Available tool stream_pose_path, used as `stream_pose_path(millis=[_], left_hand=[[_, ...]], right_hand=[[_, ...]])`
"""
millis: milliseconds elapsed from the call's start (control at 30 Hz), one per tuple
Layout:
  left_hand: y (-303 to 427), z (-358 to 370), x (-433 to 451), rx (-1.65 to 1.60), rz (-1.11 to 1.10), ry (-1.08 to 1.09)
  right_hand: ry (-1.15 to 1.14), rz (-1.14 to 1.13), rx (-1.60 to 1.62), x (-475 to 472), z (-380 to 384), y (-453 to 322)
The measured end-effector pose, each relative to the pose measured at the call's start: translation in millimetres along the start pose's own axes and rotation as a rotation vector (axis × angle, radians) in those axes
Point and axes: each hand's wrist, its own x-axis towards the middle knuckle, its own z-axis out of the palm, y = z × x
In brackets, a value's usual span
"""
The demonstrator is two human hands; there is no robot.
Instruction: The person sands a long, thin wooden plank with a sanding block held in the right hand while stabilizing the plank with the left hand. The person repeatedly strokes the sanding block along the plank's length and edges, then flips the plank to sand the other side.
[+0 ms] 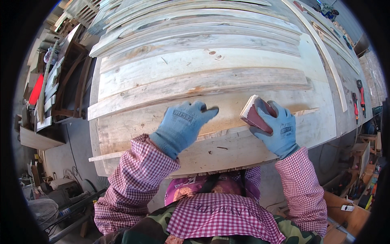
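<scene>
My left hand (186, 122), in a blue work glove, is over a narrow wooden strip (222, 133) on the plywood-topped table (189, 157). Its index finger and thumb point right; the other fingers curl, and whether they hold the strip cannot be told. My right hand (274, 125), gloved alike, grips a block wrapped in dark red sandpaper (259, 116), its pale edge facing left, close above the strip. Beyond both hands lies a wooden board (198, 85), with another board's edge showing along its near side.
Several boards (195, 27) are stacked across the far side of the table. A long strip (323, 52) lies at the right, beside two red and black tools (361, 93). Wood pieces lean at the left, near a fan (44, 210). A person (330, 12) is far right.
</scene>
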Motion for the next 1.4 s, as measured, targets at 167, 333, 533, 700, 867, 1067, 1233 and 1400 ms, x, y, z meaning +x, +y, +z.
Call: stream_pose_path(millis=[167,333,533,700,867,1067,1233,1400], left_hand=[[20.0,7.1,-14.3,-0.142,0.001,-0.160],[14.8,28.1,-39.3,-0.087,-0.066,-0.149],[-23.5,32.6,-92.0,-0.137,-0.338,-0.167],[-30.5,43.6,-88.3,-0.132,-0.310,-0.115],[-41.0,39.9,-83.0,-0.123,-0.303,-0.195],[-41.4,41.3,-80.5,-0.119,-0.276,-0.141],[-39.6,41.8,-81.4,-0.047,-0.256,-0.127],[-35.5,39.2,-78.3,-0.024,-0.263,-0.169]], right_hand=[[0.017,-0.005,0.014,0.2,0.2,1.0],[0.042,-0.008,0.008,-0.9,-2.3,-1.0],[0.208,0.050,0.044,-5.6,8.7,-11.1],[0.207,0.079,0.201,-5.0,20.7,-104.8],[0.201,-0.020,0.154,5.0,50.6,-177.2],[0.285,0.314,0.102,8.2,24.6,-69.7],[0.482,0.321,-0.089,12.8,26.5,-74.5],[0.227,0.047,0.073,18.2,37.2,-178.9]])
